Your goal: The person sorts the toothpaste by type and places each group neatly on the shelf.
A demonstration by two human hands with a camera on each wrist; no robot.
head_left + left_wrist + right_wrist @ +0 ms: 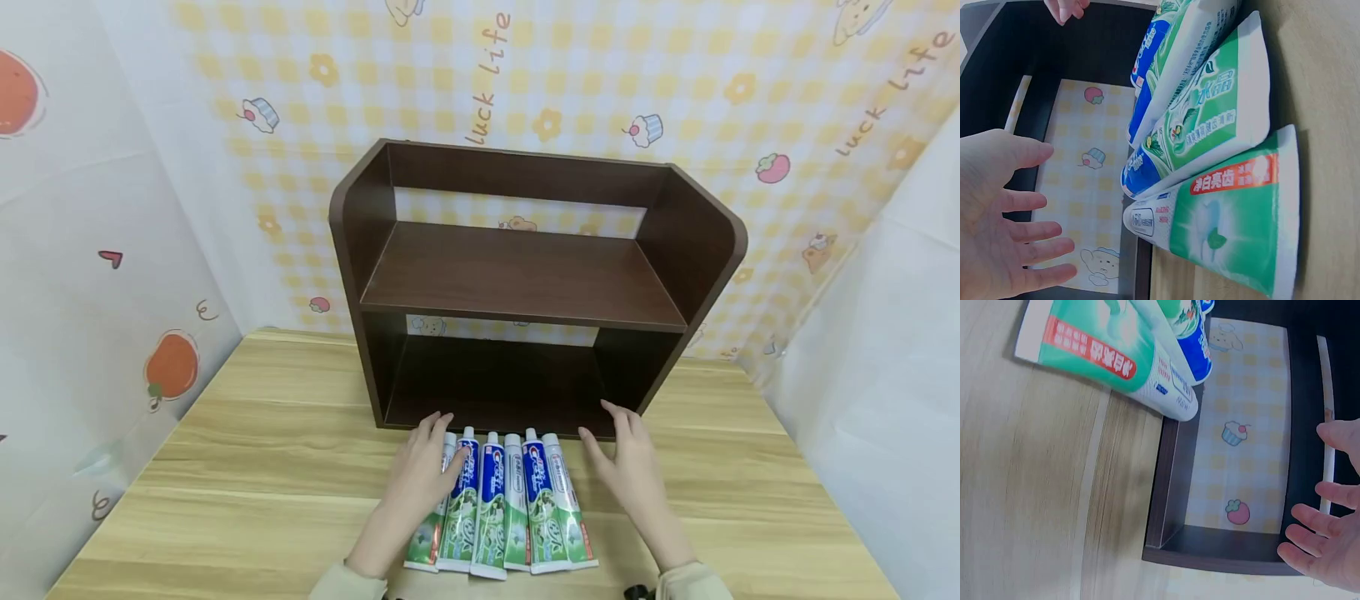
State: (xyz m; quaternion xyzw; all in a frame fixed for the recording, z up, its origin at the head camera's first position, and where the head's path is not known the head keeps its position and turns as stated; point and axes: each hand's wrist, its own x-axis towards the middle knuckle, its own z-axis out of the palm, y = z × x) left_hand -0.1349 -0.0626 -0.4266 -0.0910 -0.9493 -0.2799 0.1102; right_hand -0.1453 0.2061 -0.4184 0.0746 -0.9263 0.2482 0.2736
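Neatly, in the head view, six plastic toothpaste tubes in white, green and blue [491,500] lay side by side on a pale wood-grained table [262,467], white caps pointing toward a dark brown two-tier shelf [525,267]. The left hand [420,467] partly hid the leftmost tubes; the right hand [632,467] was beside the row's right end, thumb and fingers apart.

In the left wrist view, the left hand's fingers were extended and spread, gripping nothing, apart from the nearest white-and-green tube with a red label band [1229,219].

In the right wrist view, the right hand's fingers were likewise spread and free, well apart from another red-banded tube [1107,356]; yellow-checked cloth [1210,481] showed through the shelf's back.
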